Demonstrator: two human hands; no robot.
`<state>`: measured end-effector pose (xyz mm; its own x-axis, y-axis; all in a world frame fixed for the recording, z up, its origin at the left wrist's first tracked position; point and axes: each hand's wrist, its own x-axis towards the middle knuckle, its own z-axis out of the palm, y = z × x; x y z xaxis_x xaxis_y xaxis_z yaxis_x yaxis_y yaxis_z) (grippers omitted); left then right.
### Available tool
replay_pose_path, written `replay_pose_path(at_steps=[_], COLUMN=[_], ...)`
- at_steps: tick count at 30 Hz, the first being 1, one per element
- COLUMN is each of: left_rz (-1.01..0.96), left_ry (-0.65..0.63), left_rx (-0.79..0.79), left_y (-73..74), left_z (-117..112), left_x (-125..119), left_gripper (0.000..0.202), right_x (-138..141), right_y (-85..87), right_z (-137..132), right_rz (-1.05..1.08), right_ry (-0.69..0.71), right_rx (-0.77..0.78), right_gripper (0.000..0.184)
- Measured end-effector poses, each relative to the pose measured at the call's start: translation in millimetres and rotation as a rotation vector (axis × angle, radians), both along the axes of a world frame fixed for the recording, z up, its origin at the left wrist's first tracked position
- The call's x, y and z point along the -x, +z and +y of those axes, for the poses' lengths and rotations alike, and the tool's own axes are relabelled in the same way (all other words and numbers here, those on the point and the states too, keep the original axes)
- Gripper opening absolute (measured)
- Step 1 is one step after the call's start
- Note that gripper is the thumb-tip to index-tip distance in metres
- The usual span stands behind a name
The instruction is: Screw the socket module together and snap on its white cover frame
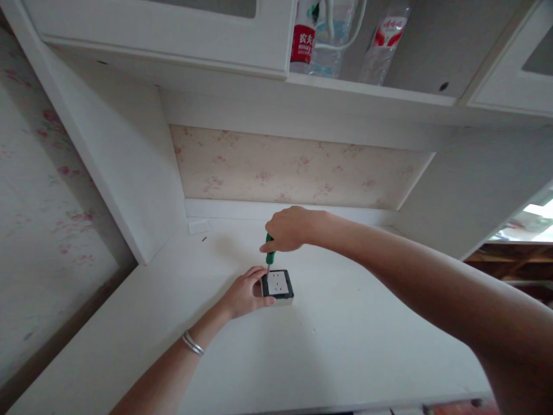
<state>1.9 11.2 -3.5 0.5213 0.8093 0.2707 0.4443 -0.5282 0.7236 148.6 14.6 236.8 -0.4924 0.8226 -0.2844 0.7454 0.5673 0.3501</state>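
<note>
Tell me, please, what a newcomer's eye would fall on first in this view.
The eye goes first to the right hand over the middle of the white desk, gripping a green-handled screwdriver with its tip down on a wall socket. The left hand, a silver bracelet on its wrist, holds the socket's left edge. Above, plastic bottles stand on a shelf.

wearing a thin, shiny silver bangle (192, 343) round the left wrist, looking like two slim bands lying close together, sitting a little way behind the left hand (244, 291); going bare along both forearms right to the frame's edge, and baring the right hand (289, 229) and wrist as well
</note>
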Motion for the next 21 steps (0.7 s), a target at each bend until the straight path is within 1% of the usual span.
replay_pose_path(at_steps=[2,5,7,8,9,10,12,14,15,16,18,20,21], left_rz=[-0.004,-0.007,-0.011,-0.014,-0.019,-0.024,-0.026,-0.017,-0.013,-0.009,-0.003,0.003,0.006], left_ry=[0.002,0.007,0.006,-0.001,-0.007,-0.011,-0.007,0.002,0.005,0.007,0.012,0.011,0.010], left_rx=[0.011,0.019,0.022,0.021,0.020,0.018,0.012,0.012,0.015,0.017,0.017,0.009,0.006], left_y=[0.9,2.7,3.4,3.5,3.4,3.1,2.3,1.1,0.5,0.0,-0.5,-0.3,0.0], left_z=[0,-1,-1,-1,-1,-1,-1,0,0,0,0,0,0], left_x=[-1,-1,-2,-2,-2,-2,-2,-2,-2,-2,-1,-1,-1], left_gripper=[0.070,0.069,0.069,0.069,0.068,0.068,0.068,0.069,0.069,0.069,0.069,0.069,0.069], right_x=[-1,-1,1,2,2,2,0,-2,-3,-3,1,7,10], right_y=[-1.4,-5.9,-9.2,-10.1,-10.3,-9.7,-6.7,-3.2,-1.9,-1.0,-0.2,0.6,1.3], right_z=[1,1,2,2,3,3,5,5,4,3,-2,-6,-8], right_rz=[-0.005,0.029,0.050,0.054,0.052,0.048,0.049,0.066,0.077,0.084,0.080,0.058,0.040], right_ry=[-0.017,0.044,0.046,0.018,-0.023,-0.064,-0.100,-0.056,-0.015,0.020,0.046,0.008,-0.018], right_rx=[0.029,0.092,0.038,-0.006,-0.037,-0.034,0.071,0.226,0.264,0.259,0.161,0.059,0.040], right_gripper=[0.063,0.060,0.052,0.050,0.052,0.056,0.061,0.066,0.066,0.063,0.057,0.055,0.057])
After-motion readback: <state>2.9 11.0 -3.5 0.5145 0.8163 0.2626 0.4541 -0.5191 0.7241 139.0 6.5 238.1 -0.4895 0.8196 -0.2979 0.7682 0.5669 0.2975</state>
